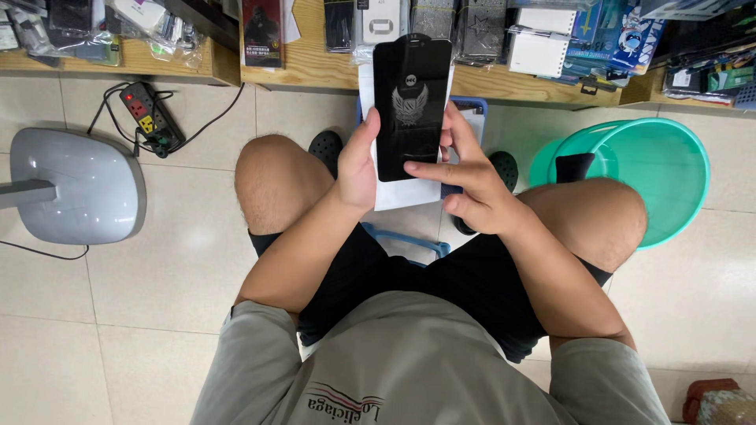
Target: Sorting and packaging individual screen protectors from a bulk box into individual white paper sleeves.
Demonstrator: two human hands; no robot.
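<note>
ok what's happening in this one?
A seated person holds a black screen-protector sheet against a white sleeve above their knees. The left hand grips the left edge; the right hand steadies the right side, index finger on the lower face. A teal basin and a power strip sit on the floor.

The black sheet (411,106) looks glossy and smooth, like glass or hard plastic, with a pale matt emblem. Behind it the white sleeve (405,193) reads as matt paper or card. The floor (181,267) is pale glazed tile with a soft sheen. The teal basin (669,181) is shiny plastic. The grey base (75,185) is smooth, satin plastic. The shelf (315,67) is bare light wood, and the packets (480,27) on it are wrapped in clear, shiny film. The shorts (465,283) are matt black cloth.
</note>
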